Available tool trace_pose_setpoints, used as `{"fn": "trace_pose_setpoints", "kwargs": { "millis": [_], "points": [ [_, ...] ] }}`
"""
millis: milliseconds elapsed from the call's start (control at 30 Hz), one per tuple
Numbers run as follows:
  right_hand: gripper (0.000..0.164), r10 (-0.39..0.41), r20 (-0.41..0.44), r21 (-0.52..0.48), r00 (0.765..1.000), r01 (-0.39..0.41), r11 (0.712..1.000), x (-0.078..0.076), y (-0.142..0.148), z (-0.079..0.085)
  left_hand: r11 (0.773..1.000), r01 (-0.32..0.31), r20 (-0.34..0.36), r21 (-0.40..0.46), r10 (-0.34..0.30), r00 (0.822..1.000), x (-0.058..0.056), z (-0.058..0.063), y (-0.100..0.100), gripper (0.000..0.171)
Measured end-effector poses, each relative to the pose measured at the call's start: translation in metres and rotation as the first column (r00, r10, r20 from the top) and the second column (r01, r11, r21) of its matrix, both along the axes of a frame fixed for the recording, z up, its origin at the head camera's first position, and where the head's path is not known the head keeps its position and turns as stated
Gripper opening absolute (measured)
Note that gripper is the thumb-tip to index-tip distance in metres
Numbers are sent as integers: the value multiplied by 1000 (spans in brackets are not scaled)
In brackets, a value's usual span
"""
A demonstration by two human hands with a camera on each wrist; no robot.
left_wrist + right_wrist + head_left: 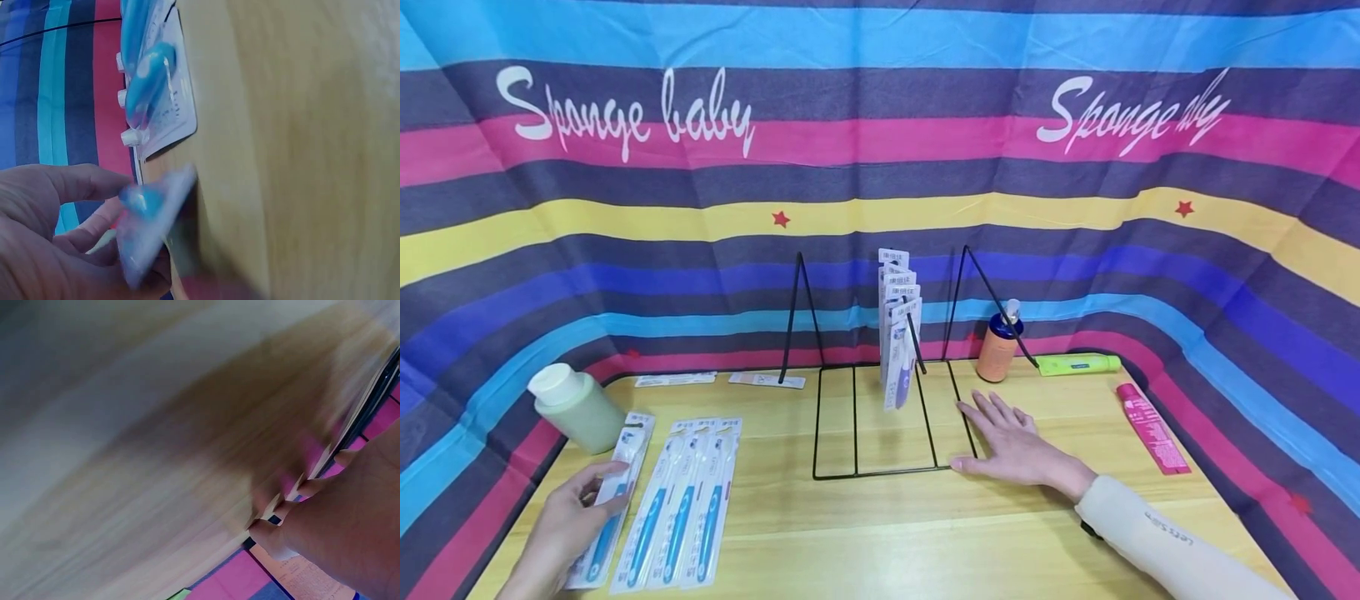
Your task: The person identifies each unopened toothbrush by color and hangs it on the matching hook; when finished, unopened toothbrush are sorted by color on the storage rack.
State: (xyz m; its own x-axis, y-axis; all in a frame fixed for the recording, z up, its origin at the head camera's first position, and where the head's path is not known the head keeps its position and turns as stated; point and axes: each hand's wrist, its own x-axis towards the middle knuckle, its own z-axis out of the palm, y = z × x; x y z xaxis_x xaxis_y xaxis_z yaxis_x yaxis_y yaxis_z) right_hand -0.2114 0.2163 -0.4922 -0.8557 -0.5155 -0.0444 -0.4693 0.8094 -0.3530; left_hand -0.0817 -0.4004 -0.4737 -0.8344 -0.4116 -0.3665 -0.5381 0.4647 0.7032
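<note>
My left hand (567, 521) pinches a packaged toothbrush (601, 542) with a blue handle by the edges of its card. In the left wrist view, that toothbrush pack (150, 219) is tilted between thumb and fingers, its near end close over the table. Right of it, three similar blue toothbrush packs (677, 508) lie side by side. My right hand (1011, 446) is spread with fingers apart at the right edge of a black wire rack (880, 474), thumb and fingertips right at the wire. Several toothbrush packs (901, 333), the front one purple, hang from the rack's middle hook.
A pale green bottle (583, 412) with a white cap stands at the left. Behind the rack's right side is an orange pump bottle (997, 350). A lime tube (1078, 364) and a pink tube (1153, 429) lie at the right. Striped cloth (850, 167) encloses the table.
</note>
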Motion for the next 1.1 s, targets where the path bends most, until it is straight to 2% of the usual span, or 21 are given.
{"fn": "trace_pose_setpoints", "kwargs": {
  "millis": [100, 200, 300, 367, 467, 567, 633, 733, 800, 867, 933, 1067, 1100],
  "points": [
    [104, 0, 2, 2, 1000, 0, 1000, 0, 0, 0, 999, -54, -61, -9, 53, 997, 1, 3, 4, 55],
    [104, -1, 3, -1, 1000, 1, 1000, 1, 0, 1, 996, -78, -156, -47, 70, 985, 3, 8, 12, 50],
    [104, -1, 4, -6, 1000, 1, 1000, 1, 0, 1, 996, -68, -277, -66, 47, 960, 6, 14, 22, 45],
    [103, -1, 2, -8, 1000, 1, 1000, 1, 0, 2, 996, -60, -366, -68, 31, 930, 9, 18, 30, 41],
    [103, -2, -1, -6, 1000, 2, 1000, 2, 1, 1, 998, -23, -488, -63, -10, 873, 13, 23, 43, 34],
    [103, 3, -2, -5, 1000, -3, 1000, 1, 0, 0, 999, 35, -594, -39, -51, 803, 17, 30, 57, 31],
    [103, 5, -3, -1, 1000, -5, 1000, 1, 0, -1, 996, 83, -644, -37, -88, 760, 19, 36, 67, 30],
    [104, 6, -4, 6, 1000, -6, 1000, 0, -1, -2, 987, 162, -694, -9, -123, 709, 23, 46, 83, 30],
    [104, 5, -2, 8, 1000, -5, 1000, 0, -1, -2, 975, 222, -723, 10, -146, 675, 24, 51, 94, 30],
    [104, 5, 2, 8, 1000, -5, 1000, 0, -1, -1, 958, 284, -760, 29, -163, 629, 24, 55, 106, 29],
    [104, 4, -1, 10, 1000, -4, 1000, 0, 0, -1, 939, 341, -802, 45, -169, 573, 23, 58, 118, 29],
    [104, 5, -9, 15, 1000, -5, 1000, 1, 0, -1, 899, 433, -865, 69, -163, 475, 22, 61, 140, 30],
    [104, 5, -11, 17, 1000, -5, 1000, 1, 0, -1, 886, 459, -881, 68, -162, 445, 21, 60, 145, 31]
  ]
}}
